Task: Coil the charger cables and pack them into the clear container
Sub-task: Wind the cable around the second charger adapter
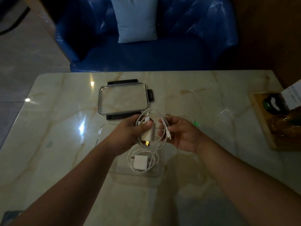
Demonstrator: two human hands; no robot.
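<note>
Hands meet at the middle of the frame, above a clear container (112, 167) that sits on the marble tabletop (48, 128). The left hand (130, 132) has its grip pressed around a white charger plug (147, 135), thumb on top, with loops of its white cable (153, 145) hanging round the fingers. The right hand (182, 134) pinches the cable's free end between thumb and fingertips, the small connector (169, 138) pointing down. Inside the container, lower centre, lies a second white charger (140, 161) with its cable coiled around it. Just above the hands the container's lid (122, 98), clear with dark clips, lies flat on the tabletop. A wooden tray (260, 121) sits at the right edge; a blue armchair (187, 38) with a pale cushion (136, 18) fills the top.
</note>
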